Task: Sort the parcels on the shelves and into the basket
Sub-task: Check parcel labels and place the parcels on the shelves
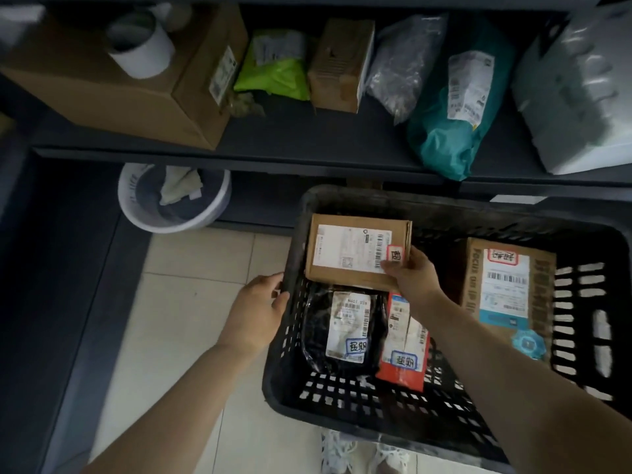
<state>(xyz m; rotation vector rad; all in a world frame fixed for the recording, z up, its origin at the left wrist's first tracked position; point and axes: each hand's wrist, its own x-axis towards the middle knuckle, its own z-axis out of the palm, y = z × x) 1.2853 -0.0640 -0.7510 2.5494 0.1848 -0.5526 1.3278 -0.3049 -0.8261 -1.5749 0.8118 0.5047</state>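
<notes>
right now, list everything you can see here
shelf: 1, dark grey, across the top
large box: 1, brown, shelf left
cylinder: 1, white, on the large box
green bag: 1, lime, beside large box
small box: 1, brown, shelf middle
clear bag: 1, greyish, right of small box
teal bag: 1, teal, shelf right
white bag: 1, white, shelf far right
bin: 1, white, floor under the shelf
basket: 1, black, lower right
flat box: 1, brown, basket far left
black pouch: 1, black, basket near left
red parcel: 1, red, beside the black pouch
printed box: 1, brown, basket right
shoes: 2, pale, bottom edge
left hand: 1, bare, gripping the basket rim
right hand: 1, bare, fingers pinching the flat box
</notes>
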